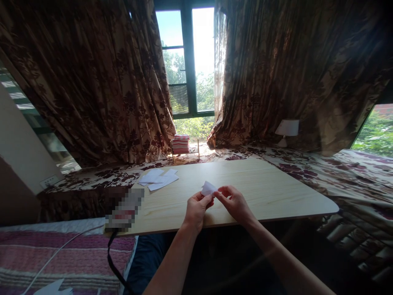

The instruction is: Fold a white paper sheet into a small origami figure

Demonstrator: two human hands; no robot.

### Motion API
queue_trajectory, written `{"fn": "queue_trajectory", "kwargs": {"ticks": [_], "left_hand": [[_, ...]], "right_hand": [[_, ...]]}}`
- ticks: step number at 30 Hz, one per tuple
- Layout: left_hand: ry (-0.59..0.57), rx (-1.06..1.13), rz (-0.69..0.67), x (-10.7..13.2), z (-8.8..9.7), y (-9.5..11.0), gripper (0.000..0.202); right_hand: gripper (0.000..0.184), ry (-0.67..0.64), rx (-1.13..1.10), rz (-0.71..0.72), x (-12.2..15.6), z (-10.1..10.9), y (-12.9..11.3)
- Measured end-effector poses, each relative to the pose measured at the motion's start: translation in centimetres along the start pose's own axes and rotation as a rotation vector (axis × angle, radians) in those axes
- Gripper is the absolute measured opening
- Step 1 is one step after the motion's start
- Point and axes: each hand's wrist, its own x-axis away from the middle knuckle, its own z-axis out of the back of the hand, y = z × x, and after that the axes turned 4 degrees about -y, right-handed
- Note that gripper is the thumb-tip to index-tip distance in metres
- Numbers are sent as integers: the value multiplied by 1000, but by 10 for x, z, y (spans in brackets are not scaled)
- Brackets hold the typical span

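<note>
A small piece of white paper (208,188), which looks folded, is held up between my two hands above the near part of the table. My left hand (196,207) pinches its lower left side between thumb and fingers. On the other side, my right hand (232,200) grips the paper's right edge with thumb and index finger. Several white paper sheets (159,179) lie overlapping at the table's far left, apart from both hands.
The pale wooden table (260,184) has a blurred object (124,211) with a black strap at its left edge. Beyond it stand a stack of striped cloths (180,144) and a small lamp (287,129) by the curtained window. A white cable (66,243) crosses the striped bedding (61,262).
</note>
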Motion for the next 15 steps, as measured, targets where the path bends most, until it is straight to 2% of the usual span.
{"fn": "queue_trajectory", "kwargs": {"ticks": [3,9,15], "left_hand": [[14,-14,-25,-1,-1,1,24],[6,-43,-33,-1,-2,2,22],[13,-110,-17,0,0,4,22]], "right_hand": [[43,-12,-94,-66,0,-1,0],[36,-143,-328,-91,-1,-1,-6],[34,-166,-448,-133,-1,3,-16]]}}
